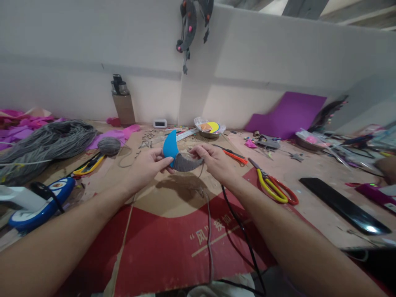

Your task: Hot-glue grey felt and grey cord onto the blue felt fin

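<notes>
Above the middle of the red and tan cardboard point(161, 247), a curved piece is held between both hands. Its left end is blue point(170, 146) and the rest is wrapped in grey yarn point(187, 163). My left hand point(152, 161) pinches the blue end, thumb in front. My right hand point(210, 160) has its fingers closed at the right end of the grey wrapped part. From there a grey yarn strand point(209, 231) hangs down over the cardboard to the front edge. The tips of my right fingers are partly hidden.
Scissors point(274, 185), an orange-handled tool point(235, 156) and a black bar point(343, 204) lie right. Left are a yarn ball point(109, 145), a grey skein point(46, 144), a yellow cutter point(89, 164) and a blue-based device point(43, 204). A black cable point(244, 235) crosses the cardboard.
</notes>
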`<action>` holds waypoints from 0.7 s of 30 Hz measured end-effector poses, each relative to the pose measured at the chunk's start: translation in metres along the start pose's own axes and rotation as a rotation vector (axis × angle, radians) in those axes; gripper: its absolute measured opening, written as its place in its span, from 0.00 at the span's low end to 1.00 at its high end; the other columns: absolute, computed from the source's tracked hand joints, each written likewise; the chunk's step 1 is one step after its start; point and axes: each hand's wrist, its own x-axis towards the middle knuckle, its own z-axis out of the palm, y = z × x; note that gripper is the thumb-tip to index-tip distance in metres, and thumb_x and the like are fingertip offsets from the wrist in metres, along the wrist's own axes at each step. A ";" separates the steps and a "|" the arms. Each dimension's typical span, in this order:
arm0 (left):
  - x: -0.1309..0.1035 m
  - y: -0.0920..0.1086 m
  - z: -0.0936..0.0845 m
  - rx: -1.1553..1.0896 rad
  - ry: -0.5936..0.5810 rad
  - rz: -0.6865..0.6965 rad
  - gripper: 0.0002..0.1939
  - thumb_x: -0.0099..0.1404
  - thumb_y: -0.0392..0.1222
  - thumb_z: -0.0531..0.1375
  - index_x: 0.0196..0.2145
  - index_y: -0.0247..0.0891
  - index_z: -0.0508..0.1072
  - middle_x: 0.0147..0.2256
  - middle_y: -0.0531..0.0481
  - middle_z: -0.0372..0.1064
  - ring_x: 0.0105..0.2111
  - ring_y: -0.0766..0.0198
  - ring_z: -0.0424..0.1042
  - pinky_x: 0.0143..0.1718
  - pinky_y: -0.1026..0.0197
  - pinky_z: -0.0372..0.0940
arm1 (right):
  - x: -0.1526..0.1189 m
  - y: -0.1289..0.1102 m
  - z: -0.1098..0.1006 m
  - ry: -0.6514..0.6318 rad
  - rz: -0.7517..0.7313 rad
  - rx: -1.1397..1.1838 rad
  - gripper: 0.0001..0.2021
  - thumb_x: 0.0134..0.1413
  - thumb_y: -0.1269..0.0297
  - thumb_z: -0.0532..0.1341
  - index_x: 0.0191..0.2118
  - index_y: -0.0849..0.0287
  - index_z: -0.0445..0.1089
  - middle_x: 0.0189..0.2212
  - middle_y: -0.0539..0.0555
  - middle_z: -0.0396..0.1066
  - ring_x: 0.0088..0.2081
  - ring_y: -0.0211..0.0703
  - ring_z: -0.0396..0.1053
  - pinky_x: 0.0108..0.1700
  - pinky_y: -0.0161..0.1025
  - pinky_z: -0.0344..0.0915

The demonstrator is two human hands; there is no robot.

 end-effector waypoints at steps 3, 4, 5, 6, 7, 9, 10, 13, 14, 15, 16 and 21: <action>0.001 -0.002 -0.002 0.028 0.023 0.022 0.09 0.61 0.44 0.59 0.33 0.36 0.74 0.24 0.50 0.75 0.25 0.64 0.71 0.29 0.63 0.64 | 0.003 0.007 -0.012 0.015 0.028 -0.348 0.19 0.65 0.54 0.48 0.36 0.59 0.71 0.35 0.55 0.74 0.37 0.43 0.70 0.39 0.38 0.62; 0.001 -0.004 -0.003 0.041 0.034 0.034 0.09 0.62 0.44 0.59 0.34 0.36 0.74 0.24 0.50 0.75 0.26 0.64 0.72 0.30 0.63 0.64 | 0.004 0.010 -0.017 0.001 0.085 -0.503 0.19 0.65 0.55 0.48 0.36 0.60 0.72 0.35 0.57 0.75 0.37 0.45 0.70 0.40 0.38 0.62; 0.001 -0.005 -0.003 0.059 0.049 0.046 0.09 0.62 0.44 0.59 0.34 0.36 0.73 0.24 0.51 0.75 0.26 0.64 0.72 0.30 0.63 0.65 | 0.004 0.014 -0.023 -0.024 0.169 -0.658 0.18 0.64 0.55 0.49 0.37 0.61 0.72 0.36 0.60 0.75 0.38 0.47 0.71 0.40 0.40 0.62; 0.001 -0.006 -0.004 0.078 0.068 0.056 0.08 0.62 0.44 0.59 0.34 0.36 0.73 0.24 0.51 0.75 0.26 0.64 0.73 0.31 0.62 0.65 | 0.004 0.018 -0.029 -0.066 0.264 -0.800 0.18 0.63 0.55 0.51 0.37 0.62 0.72 0.37 0.62 0.75 0.39 0.49 0.72 0.40 0.41 0.62; 0.001 -0.006 -0.004 0.095 0.088 0.060 0.08 0.62 0.44 0.58 0.33 0.37 0.73 0.24 0.51 0.75 0.26 0.64 0.73 0.31 0.62 0.66 | 0.003 0.022 -0.035 -0.134 0.350 -0.912 0.18 0.62 0.54 0.52 0.38 0.63 0.73 0.38 0.65 0.75 0.40 0.52 0.73 0.41 0.42 0.63; 0.001 -0.005 -0.005 0.119 0.124 0.059 0.07 0.62 0.43 0.58 0.32 0.37 0.72 0.25 0.51 0.75 0.27 0.63 0.74 0.32 0.62 0.67 | -0.001 0.029 -0.041 -0.274 0.407 -1.021 0.18 0.61 0.55 0.53 0.41 0.63 0.73 0.41 0.67 0.75 0.43 0.54 0.73 0.43 0.43 0.63; 0.001 -0.004 -0.006 0.126 0.135 0.061 0.07 0.63 0.43 0.58 0.31 0.37 0.72 0.25 0.50 0.75 0.27 0.63 0.74 0.31 0.63 0.67 | -0.003 0.032 -0.042 -0.304 0.400 -1.028 0.17 0.61 0.55 0.53 0.42 0.62 0.73 0.41 0.66 0.75 0.45 0.54 0.73 0.44 0.43 0.63; 0.000 -0.002 -0.006 0.147 0.155 0.085 0.07 0.63 0.42 0.57 0.31 0.37 0.72 0.26 0.50 0.75 0.28 0.63 0.75 0.31 0.63 0.67 | -0.008 0.042 -0.034 -0.195 0.393 -0.967 0.20 0.59 0.50 0.54 0.43 0.62 0.72 0.40 0.66 0.75 0.43 0.54 0.73 0.43 0.43 0.65; 0.000 -0.003 -0.006 0.158 0.154 0.096 0.07 0.63 0.42 0.58 0.31 0.38 0.72 0.26 0.51 0.75 0.28 0.62 0.76 0.31 0.63 0.66 | -0.008 0.045 -0.030 -0.140 0.404 -0.930 0.22 0.57 0.47 0.55 0.42 0.63 0.72 0.39 0.66 0.75 0.42 0.55 0.73 0.41 0.44 0.65; 0.000 -0.004 -0.006 0.167 0.149 0.106 0.06 0.63 0.42 0.58 0.32 0.38 0.72 0.26 0.51 0.75 0.28 0.62 0.76 0.31 0.63 0.66 | -0.009 0.049 -0.026 -0.083 0.415 -0.872 0.22 0.54 0.46 0.57 0.41 0.63 0.71 0.38 0.66 0.75 0.40 0.56 0.73 0.40 0.44 0.65; 0.000 -0.005 -0.006 0.177 0.142 0.116 0.06 0.63 0.42 0.58 0.32 0.38 0.72 0.26 0.51 0.75 0.28 0.62 0.76 0.31 0.62 0.66 | -0.008 0.054 -0.022 -0.026 0.429 -0.797 0.21 0.50 0.48 0.60 0.39 0.62 0.71 0.36 0.65 0.74 0.38 0.56 0.73 0.39 0.45 0.65; 0.000 -0.011 -0.004 0.212 0.129 0.137 0.07 0.63 0.42 0.57 0.33 0.38 0.72 0.26 0.51 0.76 0.28 0.62 0.76 0.32 0.62 0.65 | 0.001 0.073 -0.028 0.164 0.528 -0.461 0.05 0.43 0.63 0.60 0.26 0.58 0.66 0.18 0.53 0.64 0.25 0.48 0.68 0.31 0.43 0.62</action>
